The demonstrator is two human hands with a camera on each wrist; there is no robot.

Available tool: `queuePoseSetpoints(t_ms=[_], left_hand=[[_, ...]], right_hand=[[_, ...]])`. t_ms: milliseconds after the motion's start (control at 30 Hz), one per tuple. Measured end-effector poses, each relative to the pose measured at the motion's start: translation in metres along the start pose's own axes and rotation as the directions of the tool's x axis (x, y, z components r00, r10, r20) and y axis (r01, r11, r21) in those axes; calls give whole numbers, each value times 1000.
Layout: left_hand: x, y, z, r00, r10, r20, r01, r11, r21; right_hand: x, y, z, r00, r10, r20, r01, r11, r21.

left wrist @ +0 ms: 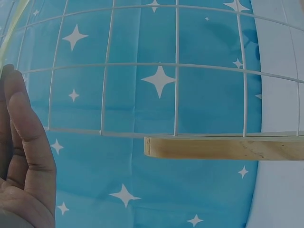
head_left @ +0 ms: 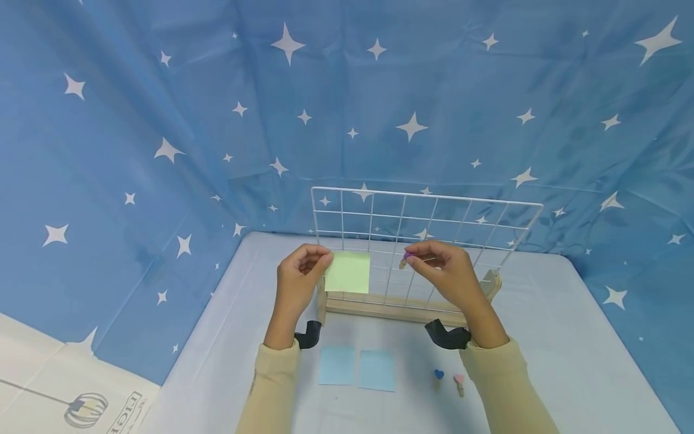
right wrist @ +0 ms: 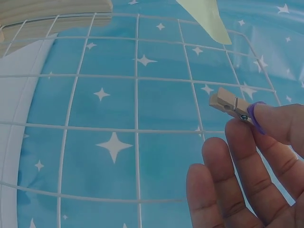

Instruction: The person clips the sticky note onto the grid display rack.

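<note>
In the head view my left hand [head_left: 302, 274] pinches the upper left corner of a yellow-green sticky note [head_left: 347, 272], held in front of the left part of a white wire grid [head_left: 428, 196]. My right hand [head_left: 446, 269] pinches a small wooden clothespin [head_left: 403, 264] with a purple piece on it, a short way right of the note. The right wrist view shows the clothespin [right wrist: 229, 103] between thumb and fingertips, its wooden end pointing away from the hand. Only an edge of the note [left wrist: 10, 35] shows in the left wrist view.
The grid stands in a wooden base [head_left: 390, 307] on a white-covered table [head_left: 228, 361]. Two light blue notes [head_left: 337, 366] lie in front, with a blue-heart clothespin [head_left: 438, 375] and a pink-heart clothespin [head_left: 459, 383] to their right. A blue star-patterned curtain [head_left: 336, 84] hangs behind.
</note>
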State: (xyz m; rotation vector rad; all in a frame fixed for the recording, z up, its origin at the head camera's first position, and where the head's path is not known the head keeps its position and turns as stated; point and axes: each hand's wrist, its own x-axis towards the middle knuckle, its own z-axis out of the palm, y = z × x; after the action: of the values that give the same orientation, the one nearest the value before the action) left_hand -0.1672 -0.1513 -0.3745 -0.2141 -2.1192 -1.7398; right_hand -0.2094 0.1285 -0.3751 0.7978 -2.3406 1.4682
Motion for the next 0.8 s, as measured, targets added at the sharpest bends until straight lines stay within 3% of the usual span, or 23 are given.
queuePoseSetpoints(t_ms=[233,500,800], left_hand=[[4,1,1,1000,0,13,0,1000,2],[15,-29,7,1000,14,-4,-14,1000,13],[19,-30,9,998,59,4,-59,998,-7]], right_hand=[[5,-4,0,1000,-12,9,12,999,-29],[10,-10,-1,1000,-1,10,1,998,-60],[15,-14,0,1000,2,17,-1,997,-78]])
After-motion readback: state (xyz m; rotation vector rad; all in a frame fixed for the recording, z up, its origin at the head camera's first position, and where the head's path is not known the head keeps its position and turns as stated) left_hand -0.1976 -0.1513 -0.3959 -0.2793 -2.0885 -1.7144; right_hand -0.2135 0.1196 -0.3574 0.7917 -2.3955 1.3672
